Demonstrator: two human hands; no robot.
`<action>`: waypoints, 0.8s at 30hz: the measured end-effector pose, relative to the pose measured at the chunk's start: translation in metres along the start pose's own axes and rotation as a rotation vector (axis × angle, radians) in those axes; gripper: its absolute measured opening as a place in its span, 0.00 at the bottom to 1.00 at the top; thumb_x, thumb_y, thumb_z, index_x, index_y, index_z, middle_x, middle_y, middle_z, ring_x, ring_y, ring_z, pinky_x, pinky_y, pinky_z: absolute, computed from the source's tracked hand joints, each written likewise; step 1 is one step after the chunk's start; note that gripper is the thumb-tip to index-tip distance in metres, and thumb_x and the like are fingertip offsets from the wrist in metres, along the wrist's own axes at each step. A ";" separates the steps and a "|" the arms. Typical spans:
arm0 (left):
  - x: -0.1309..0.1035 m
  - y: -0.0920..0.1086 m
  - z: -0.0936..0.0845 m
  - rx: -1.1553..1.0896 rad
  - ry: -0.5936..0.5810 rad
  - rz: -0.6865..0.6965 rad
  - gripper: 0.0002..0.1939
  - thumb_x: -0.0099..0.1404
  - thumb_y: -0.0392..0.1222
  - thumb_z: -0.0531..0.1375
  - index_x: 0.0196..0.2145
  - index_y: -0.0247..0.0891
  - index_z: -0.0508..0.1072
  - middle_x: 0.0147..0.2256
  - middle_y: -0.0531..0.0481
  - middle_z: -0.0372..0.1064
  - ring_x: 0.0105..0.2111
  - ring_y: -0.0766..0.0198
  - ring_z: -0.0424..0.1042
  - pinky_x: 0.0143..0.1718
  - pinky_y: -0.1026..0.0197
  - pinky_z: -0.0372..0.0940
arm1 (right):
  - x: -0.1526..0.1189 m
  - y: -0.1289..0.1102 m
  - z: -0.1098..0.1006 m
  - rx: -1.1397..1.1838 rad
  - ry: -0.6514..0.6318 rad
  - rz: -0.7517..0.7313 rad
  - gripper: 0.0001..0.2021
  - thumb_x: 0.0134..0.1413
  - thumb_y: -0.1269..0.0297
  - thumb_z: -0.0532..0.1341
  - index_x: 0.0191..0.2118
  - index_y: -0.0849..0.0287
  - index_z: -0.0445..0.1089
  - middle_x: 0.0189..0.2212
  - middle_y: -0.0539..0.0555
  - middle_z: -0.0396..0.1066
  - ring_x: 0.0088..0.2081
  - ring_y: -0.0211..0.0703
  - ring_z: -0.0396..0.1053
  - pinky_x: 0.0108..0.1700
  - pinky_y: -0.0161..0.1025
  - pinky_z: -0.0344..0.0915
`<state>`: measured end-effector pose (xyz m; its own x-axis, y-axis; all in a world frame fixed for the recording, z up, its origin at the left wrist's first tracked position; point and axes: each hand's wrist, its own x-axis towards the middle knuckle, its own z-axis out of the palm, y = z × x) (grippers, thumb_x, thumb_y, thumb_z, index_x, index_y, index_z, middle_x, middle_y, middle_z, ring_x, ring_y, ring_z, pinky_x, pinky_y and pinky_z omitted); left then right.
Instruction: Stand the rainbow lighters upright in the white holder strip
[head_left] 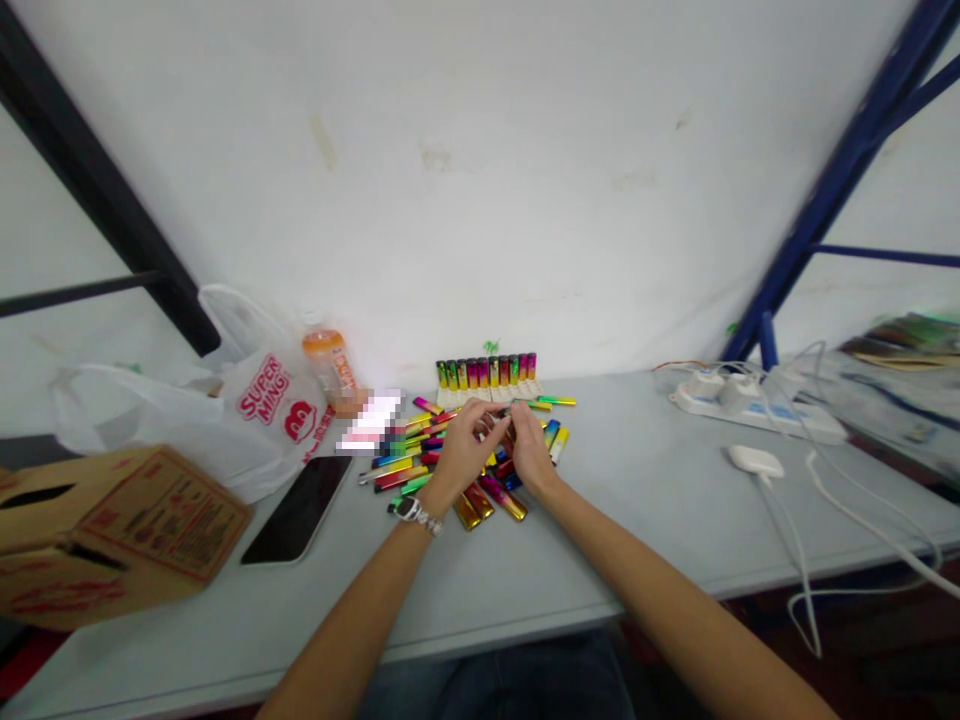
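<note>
Many shiny multicoloured lighters (pixel 394 477) lie in a loose pile on the grey table (pixel 645 470). Over the pile, my left hand (pixel 471 445), with a silver watch at the wrist, and my right hand (pixel 529 450) meet at the fingertips. Both hands have their fingers closed around something small and dark, too hidden to name. Behind them, near the wall, a row of upright lighters (pixel 487 373) in yellow, green and purple stands in pale holders (pixel 499 395).
On the left are a cardboard box (pixel 165 520), a white plastic bag (pixel 247 410), an orange bottle (pixel 330 360) and a black phone (pixel 300 508). A power strip (pixel 757 405), a white adapter (pixel 756 461) and cables are on the right.
</note>
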<state>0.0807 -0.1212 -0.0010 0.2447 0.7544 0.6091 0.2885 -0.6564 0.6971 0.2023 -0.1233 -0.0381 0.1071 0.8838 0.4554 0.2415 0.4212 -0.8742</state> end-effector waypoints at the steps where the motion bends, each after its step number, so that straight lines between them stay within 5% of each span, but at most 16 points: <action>1: 0.002 0.001 0.001 -0.017 -0.008 -0.005 0.10 0.66 0.45 0.61 0.41 0.37 0.75 0.38 0.47 0.71 0.32 0.65 0.72 0.33 0.62 0.71 | 0.000 -0.001 -0.001 0.008 0.030 0.010 0.24 0.66 0.42 0.38 0.37 0.53 0.62 0.29 0.52 0.65 0.33 0.45 0.65 0.35 0.41 0.65; 8: 0.040 0.015 0.001 0.029 -0.061 -0.002 0.09 0.64 0.44 0.62 0.39 0.37 0.74 0.33 0.49 0.75 0.31 0.64 0.74 0.32 0.63 0.70 | 0.017 -0.016 -0.033 -0.090 0.124 0.156 0.20 0.64 0.42 0.45 0.37 0.52 0.62 0.33 0.53 0.71 0.36 0.47 0.68 0.38 0.41 0.63; 11: 0.073 0.013 0.002 0.097 -0.080 0.084 0.08 0.65 0.42 0.62 0.40 0.37 0.75 0.35 0.48 0.76 0.33 0.64 0.74 0.35 0.62 0.70 | 0.030 -0.013 -0.058 -0.100 0.284 0.136 0.21 0.64 0.44 0.44 0.36 0.54 0.63 0.34 0.53 0.73 0.40 0.47 0.69 0.42 0.40 0.62; 18: 0.143 -0.021 0.028 0.319 -0.214 0.169 0.06 0.60 0.33 0.63 0.37 0.38 0.77 0.35 0.48 0.74 0.30 0.64 0.72 0.39 0.58 0.69 | 0.046 0.011 -0.083 -0.037 0.360 0.196 0.23 0.62 0.45 0.45 0.31 0.56 0.66 0.26 0.52 0.69 0.31 0.43 0.67 0.35 0.38 0.61; 24: 0.164 -0.045 0.054 0.466 -0.301 0.134 0.06 0.59 0.31 0.62 0.34 0.36 0.78 0.32 0.47 0.76 0.32 0.60 0.73 0.43 0.57 0.67 | 0.049 0.015 -0.082 -0.009 0.340 0.178 0.25 0.62 0.44 0.45 0.28 0.57 0.68 0.23 0.51 0.69 0.29 0.42 0.66 0.35 0.38 0.61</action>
<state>0.1582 0.0324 0.0472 0.5405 0.6781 0.4981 0.5981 -0.7260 0.3394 0.2906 -0.0904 -0.0148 0.4614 0.8243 0.3279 0.1991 0.2640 -0.9438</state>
